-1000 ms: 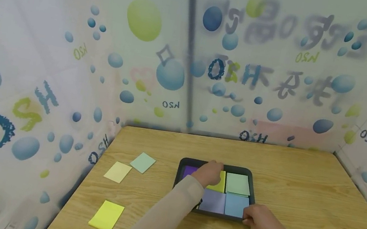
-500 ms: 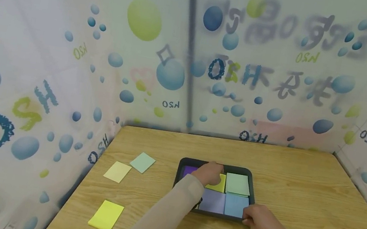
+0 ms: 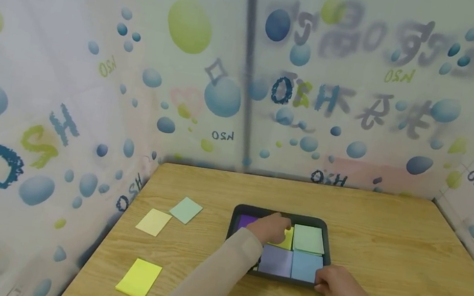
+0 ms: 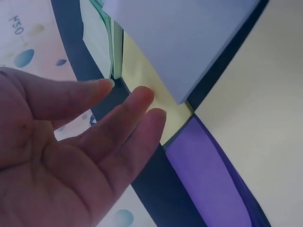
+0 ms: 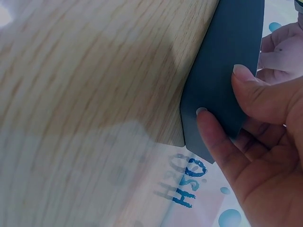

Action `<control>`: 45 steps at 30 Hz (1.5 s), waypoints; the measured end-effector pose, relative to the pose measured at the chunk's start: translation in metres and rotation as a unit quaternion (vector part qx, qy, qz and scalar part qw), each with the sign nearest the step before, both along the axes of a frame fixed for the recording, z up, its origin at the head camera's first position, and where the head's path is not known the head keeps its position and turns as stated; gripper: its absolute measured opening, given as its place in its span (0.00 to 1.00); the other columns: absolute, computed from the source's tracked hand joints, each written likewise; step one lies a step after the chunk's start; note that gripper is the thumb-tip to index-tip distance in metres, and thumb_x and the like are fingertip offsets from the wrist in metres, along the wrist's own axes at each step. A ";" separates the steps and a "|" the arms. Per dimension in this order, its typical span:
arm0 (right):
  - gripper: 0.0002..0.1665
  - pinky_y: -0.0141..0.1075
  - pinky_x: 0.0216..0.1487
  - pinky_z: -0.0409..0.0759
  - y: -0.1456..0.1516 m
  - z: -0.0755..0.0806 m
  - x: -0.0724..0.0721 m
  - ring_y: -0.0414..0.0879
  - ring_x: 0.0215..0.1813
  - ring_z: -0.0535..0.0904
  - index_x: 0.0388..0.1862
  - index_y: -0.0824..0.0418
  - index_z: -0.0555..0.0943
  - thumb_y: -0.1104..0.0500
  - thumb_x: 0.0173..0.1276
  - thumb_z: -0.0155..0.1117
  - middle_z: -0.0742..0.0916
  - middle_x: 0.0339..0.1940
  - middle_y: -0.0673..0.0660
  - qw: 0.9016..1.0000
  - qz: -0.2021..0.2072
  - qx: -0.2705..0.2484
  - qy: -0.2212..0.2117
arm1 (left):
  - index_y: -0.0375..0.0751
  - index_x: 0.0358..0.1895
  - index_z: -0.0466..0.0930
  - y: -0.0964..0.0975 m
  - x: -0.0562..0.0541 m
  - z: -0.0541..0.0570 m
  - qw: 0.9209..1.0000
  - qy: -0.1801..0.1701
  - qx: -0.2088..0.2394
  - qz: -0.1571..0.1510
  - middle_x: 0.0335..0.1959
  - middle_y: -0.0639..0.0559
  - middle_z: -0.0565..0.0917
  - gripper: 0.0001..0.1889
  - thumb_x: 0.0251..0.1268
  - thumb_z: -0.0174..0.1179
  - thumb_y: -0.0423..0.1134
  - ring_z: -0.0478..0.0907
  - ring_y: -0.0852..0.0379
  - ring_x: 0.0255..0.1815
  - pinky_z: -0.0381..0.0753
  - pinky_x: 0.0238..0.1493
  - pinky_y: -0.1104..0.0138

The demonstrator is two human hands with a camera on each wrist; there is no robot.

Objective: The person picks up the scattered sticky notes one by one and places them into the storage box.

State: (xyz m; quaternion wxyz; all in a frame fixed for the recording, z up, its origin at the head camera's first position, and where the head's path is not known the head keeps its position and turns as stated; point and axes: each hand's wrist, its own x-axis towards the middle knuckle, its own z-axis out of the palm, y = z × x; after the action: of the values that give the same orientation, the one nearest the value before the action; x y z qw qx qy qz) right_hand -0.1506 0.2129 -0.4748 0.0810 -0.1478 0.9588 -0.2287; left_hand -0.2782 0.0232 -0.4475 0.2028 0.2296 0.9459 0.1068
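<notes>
A black tray holds several pads of sticky notes in two rows. My left hand reaches over its back row, fingertips at the yellow pad. In the left wrist view, those fingers extend loosely, with the thumb apart from them. Left of the yellow pad lies a purple pad, partly covered by the hand; to its right is a pale green pad. The front row shows a lavender pad and a blue pad. My right hand holds the tray's near right corner, thumb and a finger against its wall.
On the wooden table, left of the tray, lie a mint green note, a cream note and a bright yellow note pad. A patterned curtain stands behind the table and along its left side.
The yellow pad's far edge under my left hand has dropped slightly, and the pad sits lower in the tray. My right hand stays at the corner; the head view has shifted slightly.
</notes>
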 end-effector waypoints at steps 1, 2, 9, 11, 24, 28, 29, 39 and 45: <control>0.13 0.32 0.32 0.74 0.000 0.000 0.000 0.37 0.30 0.70 0.24 0.53 0.80 0.67 0.65 0.69 0.78 0.24 0.43 1.000 0.000 0.001 0.000 | 0.52 0.67 0.76 -0.001 0.000 -0.001 1.000 0.000 -0.002 -0.006 0.75 0.50 0.70 0.24 0.72 0.52 0.30 0.72 0.56 0.68 0.79 0.60 0.63; 0.13 0.32 0.32 0.74 0.000 -0.001 0.000 0.37 0.30 0.70 0.24 0.53 0.80 0.67 0.65 0.69 0.78 0.24 0.43 1.000 0.000 0.002 0.000 | 0.52 0.67 0.76 -0.002 0.000 -0.003 1.000 -0.001 -0.004 -0.011 0.74 0.51 0.70 0.24 0.71 0.53 0.30 0.72 0.56 0.69 0.78 0.59 0.64; 0.13 0.33 0.33 0.75 -0.001 -0.003 -0.001 0.38 0.31 0.70 0.25 0.52 0.80 0.67 0.65 0.69 0.78 0.24 0.43 1.000 -0.005 0.003 -0.011 | 0.51 0.66 0.77 -0.012 0.000 -0.007 1.000 0.009 -0.004 -0.026 0.72 0.50 0.73 0.25 0.69 0.54 0.28 0.72 0.57 0.68 0.75 0.50 0.68; 0.13 0.33 0.33 0.75 -0.001 -0.004 -0.001 0.38 0.30 0.70 0.25 0.53 0.80 0.67 0.65 0.69 0.78 0.24 0.43 1.000 -0.003 0.003 -0.010 | 0.50 0.66 0.76 -0.016 0.003 -0.005 1.000 0.011 0.002 -0.029 0.71 0.50 0.74 0.24 0.69 0.53 0.28 0.72 0.57 0.67 0.75 0.49 0.69; 0.13 0.33 0.33 0.74 -0.005 -0.004 -0.002 0.40 0.30 0.70 0.24 0.53 0.80 0.67 0.64 0.70 0.78 0.24 0.44 1.000 -0.015 0.010 -0.010 | 0.52 0.63 0.79 -0.048 0.022 0.008 0.997 0.074 0.019 -0.013 0.63 0.51 0.81 0.17 0.76 0.55 0.37 0.80 0.58 0.53 0.78 0.35 0.69; 0.14 0.34 0.33 0.74 -0.006 -0.003 -0.001 0.40 0.31 0.70 0.24 0.52 0.80 0.67 0.64 0.70 0.78 0.24 0.45 1.000 -0.021 0.011 -0.015 | 0.50 0.60 0.81 -0.061 0.027 0.006 0.994 0.109 0.030 -0.008 0.56 0.52 0.83 0.15 0.75 0.55 0.36 0.79 0.60 0.47 0.78 0.35 0.70; 0.14 0.33 0.33 0.74 -0.005 -0.003 0.000 0.40 0.30 0.70 0.24 0.52 0.79 0.67 0.64 0.70 0.78 0.24 0.45 1.000 -0.021 0.011 -0.013 | 0.49 0.59 0.81 -0.064 0.028 0.006 0.992 0.118 0.037 -0.010 0.53 0.52 0.84 0.14 0.75 0.55 0.36 0.79 0.60 0.45 0.79 0.36 0.70; 0.14 0.33 0.32 0.75 -0.002 -0.001 0.002 0.38 0.30 0.70 0.23 0.51 0.80 0.68 0.63 0.70 0.78 0.24 0.43 1.000 -0.014 0.008 0.008 | 0.47 0.52 0.85 -0.087 0.040 0.009 0.982 0.172 0.079 -0.023 0.42 0.54 0.84 0.11 0.70 0.61 0.33 0.80 0.58 0.42 0.81 0.41 0.71; 0.15 0.33 0.32 0.74 -0.003 -0.001 0.002 0.37 0.30 0.69 0.23 0.51 0.79 0.68 0.63 0.70 0.78 0.23 0.43 1.000 -0.006 0.008 0.015 | 0.49 0.52 0.85 -0.094 0.041 0.006 0.980 0.182 0.074 -0.020 0.43 0.55 0.85 0.11 0.71 0.61 0.35 0.80 0.58 0.43 0.81 0.43 0.70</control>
State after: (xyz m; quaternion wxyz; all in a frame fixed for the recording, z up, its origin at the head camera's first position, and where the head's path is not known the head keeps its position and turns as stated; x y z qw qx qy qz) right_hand -0.1487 0.2095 -0.4760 0.0659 -0.1448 0.9626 -0.2193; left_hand -0.2371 -0.0709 -0.4410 0.0120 0.2785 0.9517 0.1287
